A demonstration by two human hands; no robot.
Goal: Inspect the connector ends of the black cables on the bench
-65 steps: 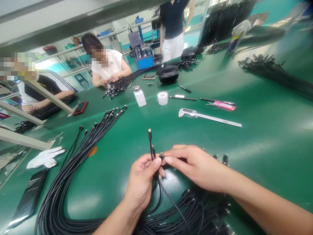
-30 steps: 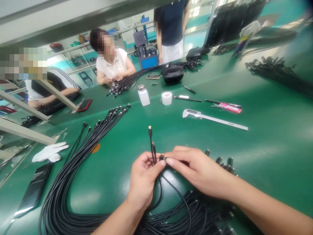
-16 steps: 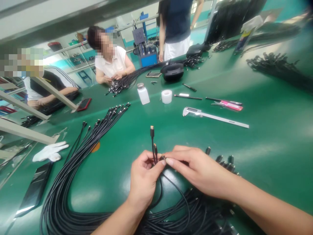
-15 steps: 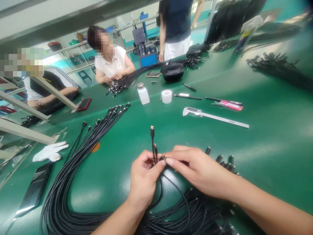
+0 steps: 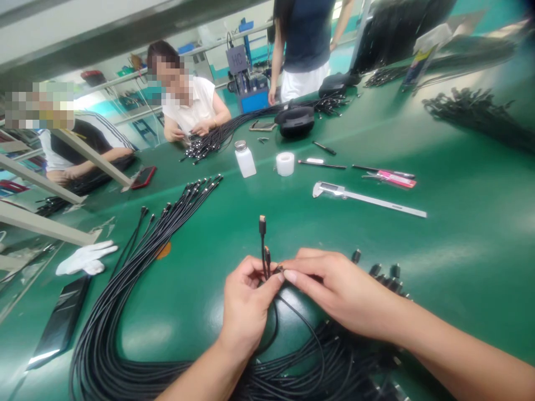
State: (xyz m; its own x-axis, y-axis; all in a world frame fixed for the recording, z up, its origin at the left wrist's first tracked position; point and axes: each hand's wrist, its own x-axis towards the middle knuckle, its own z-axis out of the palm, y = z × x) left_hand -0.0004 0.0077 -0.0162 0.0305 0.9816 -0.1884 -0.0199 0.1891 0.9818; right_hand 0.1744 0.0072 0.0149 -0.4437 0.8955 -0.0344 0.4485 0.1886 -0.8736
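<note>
My left hand (image 5: 246, 306) is closed around a few thin black cables, holding them above the green surface (image 5: 200, 267). One gold-tipped USB plug (image 5: 262, 225) stands upright above my fingers, and a second plug (image 5: 268, 255) pokes up lower, just beside it. My left thumb presses on a small dark connector (image 5: 279, 269), and my right hand (image 5: 343, 289) pinches at it between thumb and forefinger; my fingertips cover most of it. The tails of the held cables curve down toward the large heap of cables below my wrists.

A thick cable bundle (image 5: 94, 334) bends round on my left, its plug ends fanned out ahead. More cable plugs (image 5: 395, 272) stick up just beyond my right forearm. Ahead of my hands lie a digital caliper (image 5: 376, 201), a roll of white tape (image 5: 285, 165) and a white bottle (image 5: 246, 162) with a metal cap. To the left, a white glove (image 5: 83, 260) touches or lies close to a glossy black phone-like slab (image 5: 61, 314). Across the surface, a co-worker in a white top (image 5: 196, 103) handles another bunch of cables (image 5: 204, 143).
</note>
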